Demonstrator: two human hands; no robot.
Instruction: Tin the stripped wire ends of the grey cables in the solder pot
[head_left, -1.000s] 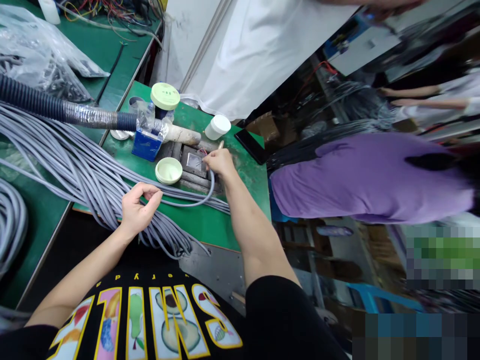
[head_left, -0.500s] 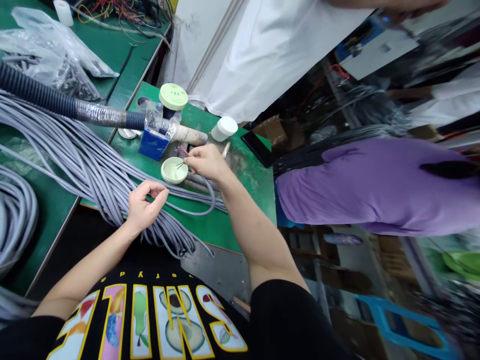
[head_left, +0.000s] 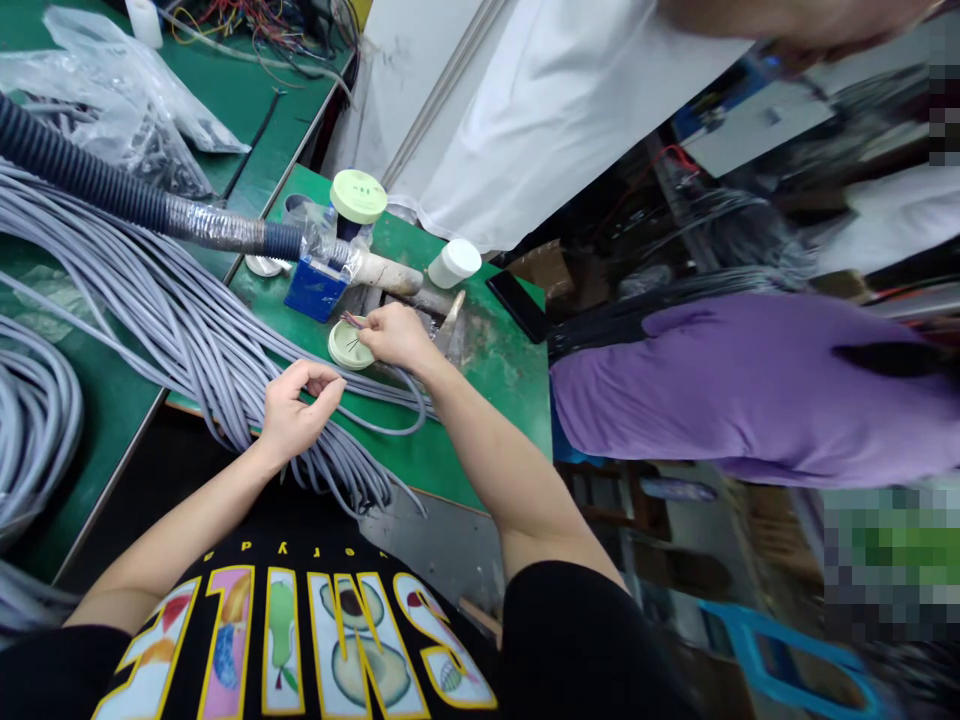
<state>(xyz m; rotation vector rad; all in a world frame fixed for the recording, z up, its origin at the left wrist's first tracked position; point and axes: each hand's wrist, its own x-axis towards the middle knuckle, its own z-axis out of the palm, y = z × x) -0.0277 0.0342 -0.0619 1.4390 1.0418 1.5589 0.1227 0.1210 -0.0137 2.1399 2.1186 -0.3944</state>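
Observation:
My right hand (head_left: 399, 335) is closed in a pinch on the stripped end of a grey cable (head_left: 415, 400). Its thin wire ends reach over a shallow pale green tub (head_left: 339, 350); whether they touch its contents I cannot tell. The cable loops from under the hand towards the bundle. My left hand (head_left: 300, 408) is curled, thumb and fingertips together, with nothing visible in it. It hovers over or rests on a thick bundle of grey cables (head_left: 199, 335). Just behind the right hand lies a worn metal fixture, mostly hidden by that hand.
A ribbed hose (head_left: 217, 228) ends in a pale nozzle (head_left: 390, 272) beside a blue box (head_left: 313, 288). Around it stand a green-lidded jar (head_left: 358, 195), a white jar (head_left: 454, 263) and a black phone (head_left: 517, 306). People in white (head_left: 517, 120) and purple (head_left: 712, 390) are close by.
My right hand has moved left from the metal fixture to the pale green tub, carrying the cable's wire ends over it. My left hand keeps its curled pose over the bundle.

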